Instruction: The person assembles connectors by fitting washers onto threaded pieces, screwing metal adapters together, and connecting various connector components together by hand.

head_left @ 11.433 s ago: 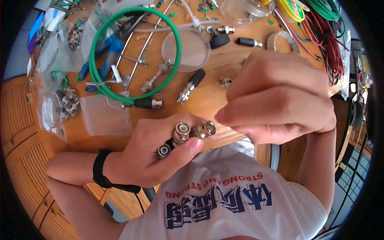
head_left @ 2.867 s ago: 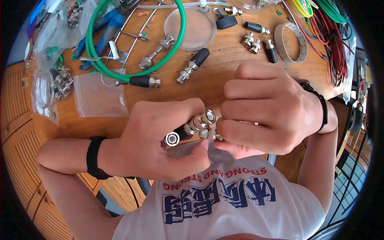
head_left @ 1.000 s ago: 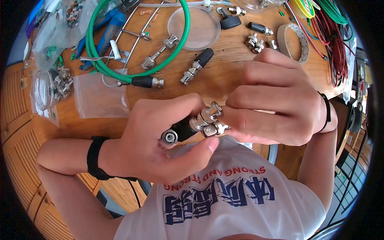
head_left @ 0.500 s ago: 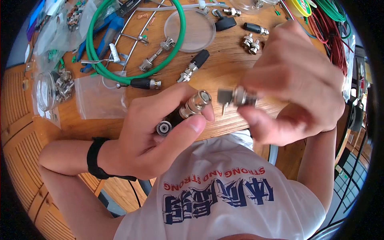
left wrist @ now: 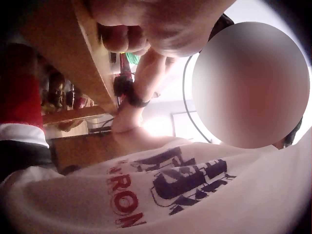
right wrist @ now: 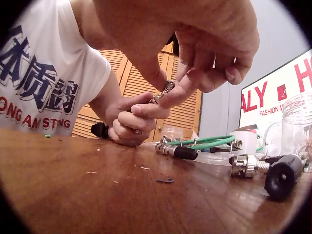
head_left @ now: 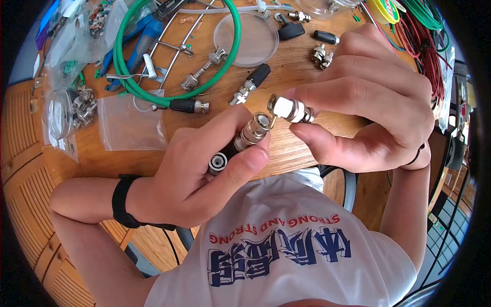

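Observation:
The left hand (head_left: 199,163) grips a silver connector (head_left: 252,130) with a black body, thumb along its side; the round end of a second connector (head_left: 218,162) shows between palm and thumb. Between thumb and forefinger the right hand (head_left: 373,102) pinches a small metal connector (head_left: 295,110) with a thin pin. That piece is just above and right of the left hand's connector; whether they touch, I cannot tell. In the right wrist view the left hand (right wrist: 131,122) is above the wooden surface, close to the pinched connector (right wrist: 169,86).
On the table (head_left: 286,77) lie a green cable loop (head_left: 238,30), a black-and-silver connector (head_left: 250,84), a clear round lid (head_left: 245,38), a plastic bag (head_left: 130,123) and small connectors (head_left: 318,52). Red wires (head_left: 432,66) are at the right, a jar (head_left: 59,115) of connectors at the left.
The right hand has drawn its connector out from beside the left hand's connectors, up and right, then brought it back close to them. The left hand still grips its connectors.

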Demonstrator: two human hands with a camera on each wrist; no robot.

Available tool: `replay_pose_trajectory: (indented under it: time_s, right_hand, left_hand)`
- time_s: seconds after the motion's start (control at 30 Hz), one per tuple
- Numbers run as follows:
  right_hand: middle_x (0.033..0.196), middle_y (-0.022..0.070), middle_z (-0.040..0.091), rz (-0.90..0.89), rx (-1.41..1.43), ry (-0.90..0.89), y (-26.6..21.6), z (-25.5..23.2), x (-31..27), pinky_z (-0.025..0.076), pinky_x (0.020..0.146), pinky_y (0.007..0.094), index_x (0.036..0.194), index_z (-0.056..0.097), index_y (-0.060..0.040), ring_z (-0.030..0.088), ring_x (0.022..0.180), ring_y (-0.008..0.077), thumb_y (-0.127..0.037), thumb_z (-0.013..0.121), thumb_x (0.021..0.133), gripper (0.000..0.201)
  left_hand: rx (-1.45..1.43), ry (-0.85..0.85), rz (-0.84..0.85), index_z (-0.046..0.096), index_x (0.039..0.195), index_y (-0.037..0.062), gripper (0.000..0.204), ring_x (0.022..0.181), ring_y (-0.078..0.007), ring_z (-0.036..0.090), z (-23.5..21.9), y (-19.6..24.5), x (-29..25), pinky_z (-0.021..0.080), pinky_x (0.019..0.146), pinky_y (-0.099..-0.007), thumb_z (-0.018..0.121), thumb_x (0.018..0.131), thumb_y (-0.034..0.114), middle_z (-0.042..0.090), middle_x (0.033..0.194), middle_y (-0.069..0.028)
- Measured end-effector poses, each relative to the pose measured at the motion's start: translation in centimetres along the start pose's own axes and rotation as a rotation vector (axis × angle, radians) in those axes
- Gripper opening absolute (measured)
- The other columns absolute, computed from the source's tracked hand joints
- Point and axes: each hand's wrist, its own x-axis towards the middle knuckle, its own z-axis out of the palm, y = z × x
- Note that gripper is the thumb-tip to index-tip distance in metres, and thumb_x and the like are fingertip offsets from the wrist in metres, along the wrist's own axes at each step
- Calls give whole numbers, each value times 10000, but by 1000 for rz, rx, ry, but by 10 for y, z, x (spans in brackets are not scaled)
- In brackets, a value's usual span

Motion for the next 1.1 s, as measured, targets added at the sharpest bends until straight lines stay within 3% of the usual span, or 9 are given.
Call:
replay_pose_trajectory:
  time_s: [0.07, 0.17, 0.33, 0.43, 0.57, 0.63, 0.93, 1.07, 1.1]
  right_hand:
    - [655, 57, 644, 17, -5, 12, 0, 2, -3, 380, 621, 337, 873, 764, 13, 523, 576, 190, -164, 879, 744, 247]
    - [649, 44, 632, 26, 20, 28, 0, 6, -4, 379, 618, 343, 856, 758, 14, 515, 574, 197, -161, 881, 736, 244]
    - [643, 27, 620, 102, 83, 55, -4, 3, -3, 365, 618, 339, 839, 748, 8, 508, 575, 192, -152, 872, 735, 228]
    - [644, 23, 614, 77, 117, 75, 3, 13, -10, 345, 613, 334, 847, 746, -8, 498, 572, 186, -161, 872, 740, 226]
    - [659, 23, 611, -22, 195, 104, 5, 26, -16, 313, 598, 339, 875, 748, -35, 476, 563, 184, -211, 884, 754, 253]
    - [680, 27, 612, -24, 210, 140, 4, 33, -15, 306, 592, 345, 886, 748, -40, 471, 562, 185, -255, 869, 788, 266]
    - [677, 19, 591, -85, 179, 214, 7, 38, -17, 286, 558, 329, 909, 760, -37, 460, 541, 161, -304, 830, 837, 286]
    - [668, 10, 600, -58, 231, 176, -1, 18, -12, 298, 555, 316, 925, 770, -29, 482, 541, 135, -329, 832, 840, 318]
    - [664, 8, 608, -10, 297, 134, -3, 13, -11, 306, 557, 310, 919, 772, -25, 488, 541, 129, -338, 827, 848, 326]
  left_hand:
    - [-46, -22, -36, 532, 1001, 19, 392, 590, -64, 438, 0, 2, -1, 342, 547, -255, 481, 1098, 395, 530, 720, -4]
    - [-170, -51, -189, 591, 1081, -37, 268, 594, -161, 559, -5, 7, -2, 414, 548, -307, 613, 1058, 229, 593, 743, -119]
    - [-262, -49, -267, 603, 1095, -28, 264, 633, -91, 529, -7, 9, -1, 418, 592, -275, 574, 1079, 235, 613, 755, -40]
    - [-237, -55, -238, 506, 1100, -5, 446, 548, -24, 351, -9, 9, 3, 279, 515, -231, 444, 1112, 436, 470, 672, 35]
    - [-141, -23, -130, 510, 1170, -22, 458, 544, -24, 351, -5, 6, 0, 277, 518, -224, 427, 1118, 426, 467, 675, 39]
    - [-204, -1, -259, 606, 1122, -28, 257, 687, -98, 546, -6, 10, -1, 435, 630, -267, 592, 1066, 222, 635, 814, -52]
    - [-221, 6, -359, 602, 1110, -37, 183, 672, -114, 562, -3, 17, 0, 446, 618, -279, 587, 1044, 134, 649, 800, -70]
    - [-150, -27, -295, 602, 1092, -40, 180, 653, -114, 561, -6, 8, 1, 442, 608, -276, 603, 1036, 131, 638, 775, -72]
    - [-86, -23, -133, 602, 1082, -41, 181, 639, -116, 553, -4, 2, 2, 436, 597, -278, 611, 1032, 133, 626, 759, -73]
